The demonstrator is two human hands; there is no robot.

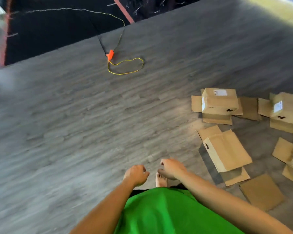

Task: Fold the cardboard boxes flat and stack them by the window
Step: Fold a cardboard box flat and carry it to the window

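Fingers loosely curled, left hand (136,173), right hand (172,168), both empty

Boxes (243,132) on floor (74,132) right; cord (125,66) ahead.

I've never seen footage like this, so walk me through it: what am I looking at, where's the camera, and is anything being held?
This is one picture from a camera worn on a person's head, looking down at their own arms. The left hand and right hand hang loosely curled over the grey wood-look floor, holding nothing. A bare foot shows below them. To the right lie several cardboard boxes, flaps splayed open, some still standing up. Further off lies a yellow cord with an orange clip.
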